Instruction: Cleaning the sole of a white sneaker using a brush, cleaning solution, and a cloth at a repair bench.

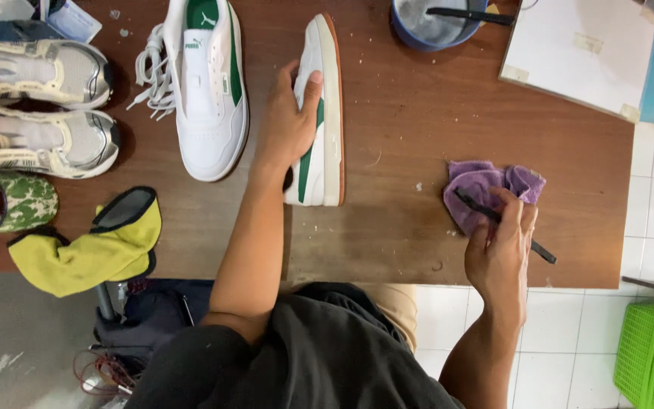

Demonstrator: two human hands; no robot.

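Bright, even daylight, soft shadows beside the shoes, sharp focus, slight wide-angle stretching toward the edges.

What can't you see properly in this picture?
- Tip of the thin black tool: right hand and purple cloth hide it, head view.
- Blue bowl: top edge cuts it off.
- Inner side of the tilted white-and-green shoe: left hand covers it.

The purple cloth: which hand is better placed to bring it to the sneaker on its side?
Probably the right hand: it rests on the purple cloth, holding a thin black tool. The left hand is busy steadying the sneaker.
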